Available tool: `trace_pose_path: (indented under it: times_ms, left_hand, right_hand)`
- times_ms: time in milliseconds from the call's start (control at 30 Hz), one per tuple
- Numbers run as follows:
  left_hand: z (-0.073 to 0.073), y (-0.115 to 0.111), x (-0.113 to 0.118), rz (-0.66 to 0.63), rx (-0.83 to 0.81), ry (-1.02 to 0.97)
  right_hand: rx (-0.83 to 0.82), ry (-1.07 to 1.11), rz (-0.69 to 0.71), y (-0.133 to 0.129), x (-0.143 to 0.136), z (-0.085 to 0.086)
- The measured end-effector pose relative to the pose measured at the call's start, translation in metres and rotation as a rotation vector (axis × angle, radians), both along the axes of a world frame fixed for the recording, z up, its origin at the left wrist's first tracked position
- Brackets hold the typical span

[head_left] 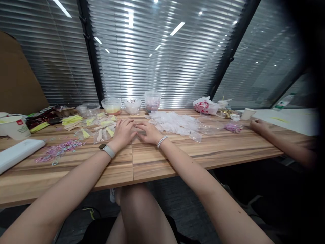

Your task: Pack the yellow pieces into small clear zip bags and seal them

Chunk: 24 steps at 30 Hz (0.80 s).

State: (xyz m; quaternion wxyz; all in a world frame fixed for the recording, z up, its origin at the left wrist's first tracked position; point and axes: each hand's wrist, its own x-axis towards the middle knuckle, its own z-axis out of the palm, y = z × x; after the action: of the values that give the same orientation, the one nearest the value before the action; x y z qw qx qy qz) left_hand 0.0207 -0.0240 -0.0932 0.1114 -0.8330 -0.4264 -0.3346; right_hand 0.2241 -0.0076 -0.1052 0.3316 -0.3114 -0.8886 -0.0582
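While left hand and right hand nearly meet toward the far edge of the bench, fingers slightly spread, any pinch unverifiable, clear bags lie heaped beside the right, presumably for reach

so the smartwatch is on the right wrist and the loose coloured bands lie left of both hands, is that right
Not quite: the head view shows the smartwatch on the wrist of the left hand. The loose coloured bands do lie left of it and the right hand.
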Motion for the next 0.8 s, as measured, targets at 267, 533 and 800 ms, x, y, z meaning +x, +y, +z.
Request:
trace_pose_path:
  times_ms: [267, 533, 800]
  left_hand:
    - [-0.006, 0.003, 0.0, 0.014, 0.062, -0.014]
    - [-0.007, 0.001, 0.001, 0.021, 0.06, -0.023]
    - [-0.009, 0.005, 0.004, 0.003, 0.048, -0.033]
  right_hand:
    - [-0.084, -0.046, 0.02, -0.005, 0.001, 0.003]
    - [-0.114, -0.049, 0.053, -0.009, -0.001, 0.007]
    - [-0.124, -0.027, 0.095, -0.01, -0.006, 0.007]
